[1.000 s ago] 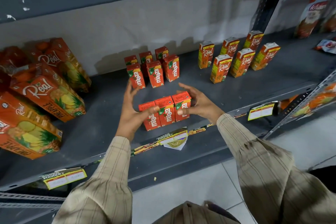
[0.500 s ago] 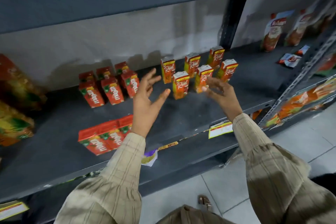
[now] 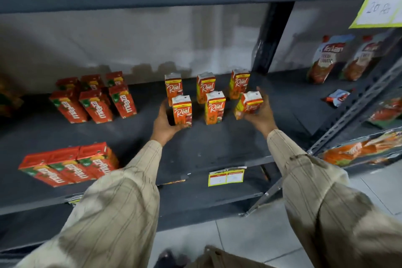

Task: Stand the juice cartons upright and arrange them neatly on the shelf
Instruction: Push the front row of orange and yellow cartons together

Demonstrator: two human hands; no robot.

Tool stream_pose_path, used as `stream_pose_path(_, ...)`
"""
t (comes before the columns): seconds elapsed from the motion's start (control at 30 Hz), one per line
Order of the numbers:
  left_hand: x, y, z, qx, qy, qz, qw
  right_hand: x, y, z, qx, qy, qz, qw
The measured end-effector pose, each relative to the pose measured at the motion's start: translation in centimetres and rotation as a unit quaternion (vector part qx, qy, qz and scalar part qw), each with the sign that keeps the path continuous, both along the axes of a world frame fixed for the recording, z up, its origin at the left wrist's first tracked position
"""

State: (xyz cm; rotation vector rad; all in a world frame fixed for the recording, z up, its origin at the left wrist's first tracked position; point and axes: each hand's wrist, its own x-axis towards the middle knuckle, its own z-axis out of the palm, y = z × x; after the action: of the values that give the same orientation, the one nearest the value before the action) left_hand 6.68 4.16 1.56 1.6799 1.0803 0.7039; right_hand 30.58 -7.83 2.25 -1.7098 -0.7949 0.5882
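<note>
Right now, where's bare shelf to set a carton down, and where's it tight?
Free: the wide strip of shelf in front of the Real cartons, and the gap between them and the back Maaza cartons. Tight: inside the Real cluster, where the left hand and right hand each grip a carton.

The shelf [image 3: 217, 146] is dark painted metal, matt and a little scuffed. On it, the juice cartons [image 3: 214, 107] are smooth printed card with a slight sheen. Right of the shelf's upright post, the pouches [image 3: 326, 59] look like glossy plastic film. Below the shelf, the sleeves [image 3: 121, 202] are soft striped cloth, and the floor [image 3: 250, 235] is smooth pale tile.
</note>
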Motion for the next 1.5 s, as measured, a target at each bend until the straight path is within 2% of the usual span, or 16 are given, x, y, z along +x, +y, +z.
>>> stream_pose_path(0.27, 1.9, -0.5, 0.1, -0.028, -0.013, 0.025, 0.999, -0.6, 0.5, -0.3, -0.041, -0.017, -0.007, 0.999)
stream_pose_path(0.57, 4.2, -0.5, 0.4, -0.032, -0.008, 0.005, 0.999, -3.2, 2.5, -0.2, -0.033, -0.029, 0.081, 0.996)
stream_pose_path(1.0, 4.5, 0.1, 0.5, -0.073, 0.002, -0.025, 0.997, -2.9, 3.3, 0.1, -0.133, -0.104, 0.084, 0.982)
stream_pose_path(1.3, 3.7, -1.6, 0.2, -0.089, 0.012, -0.069, 0.994, -2.9, 0.7, -0.2, -0.117, 0.032, 0.152, 0.981)
stream_pose_path(1.5, 2.6, -4.6, -0.2, -0.098, -0.014, -0.045, 0.994, -3.4, -1.8, 0.1, -0.135, 0.047, 0.177, 0.974)
